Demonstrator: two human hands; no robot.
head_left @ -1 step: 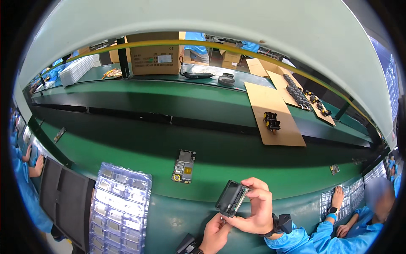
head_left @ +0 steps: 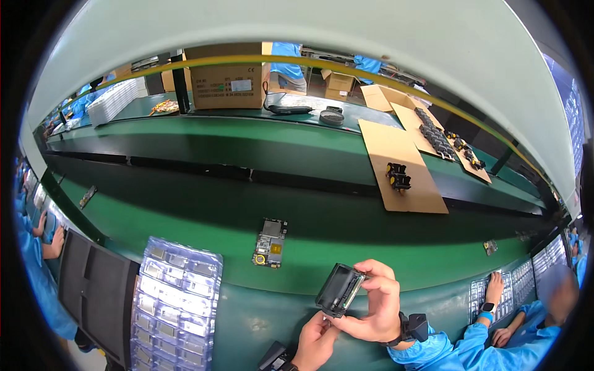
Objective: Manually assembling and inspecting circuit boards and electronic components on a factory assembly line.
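Note:
My right hand (head_left: 378,309) grips a black rectangular electronic housing (head_left: 335,285), thumb underneath and fingers along its upper right edge. The housing is tilted, and a strip of green circuit board shows along its right side. At its lower corner the thumb and fingers of my left hand (head_left: 314,343) are pinched together. A small pale bit shows at those fingertips, too small to name. Ahead of my hands, a bare circuit board (head_left: 270,243) with a yellow-ringed round part lies on the green conveyor belt (head_left: 198,226).
A clear blister tray (head_left: 176,303) holding metal-coloured parts lies at left, beside a black tray (head_left: 96,290). Black modules (head_left: 398,177) sit on a cardboard sheet (head_left: 396,148) across the belt. A large carton (head_left: 226,83) stands behind. Co-workers' arms are at both sides, one hand (head_left: 494,289) over trays.

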